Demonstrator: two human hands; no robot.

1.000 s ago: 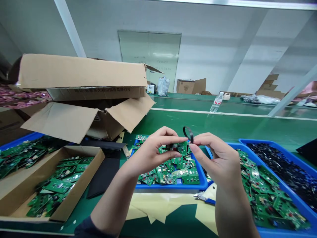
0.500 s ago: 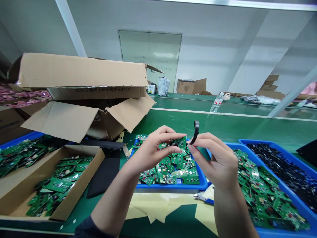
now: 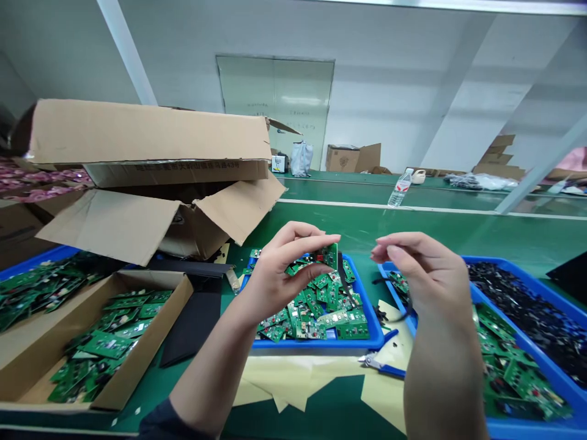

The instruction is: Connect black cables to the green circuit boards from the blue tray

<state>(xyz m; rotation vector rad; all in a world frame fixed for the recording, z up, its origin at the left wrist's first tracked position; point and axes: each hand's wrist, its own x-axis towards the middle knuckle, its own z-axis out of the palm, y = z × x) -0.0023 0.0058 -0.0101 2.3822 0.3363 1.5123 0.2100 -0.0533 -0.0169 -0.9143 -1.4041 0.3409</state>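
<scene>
My left hand point(image 3: 282, 272) is raised over the middle blue tray point(image 3: 316, 346) and pinches a small green circuit board point(image 3: 331, 255) between thumb and fingers. My right hand point(image 3: 424, 275) is a little to the right of it, apart from the board, with fingertips pressed together. I cannot see anything between those fingertips. A thin dark strip point(image 3: 403, 313) curves below that palm, and I cannot tell whether it hangs from the hand. The tray beneath holds several loose green boards.
A second blue tray point(image 3: 527, 429) of boards and a third point(image 3: 557, 293) of black parts lie to the right. A low cardboard box point(image 3: 151, 357) of boards, a big open carton point(image 3: 151, 137), blue-handled cutters point(image 3: 380, 365), yellow paper point(image 3: 293, 379) and a water bottle point(image 3: 400, 189) are around.
My right hand has pulled away to the right of the board; the black strip that stood up between the hands is gone from there. My left hand kept the board and turned it slightly.
</scene>
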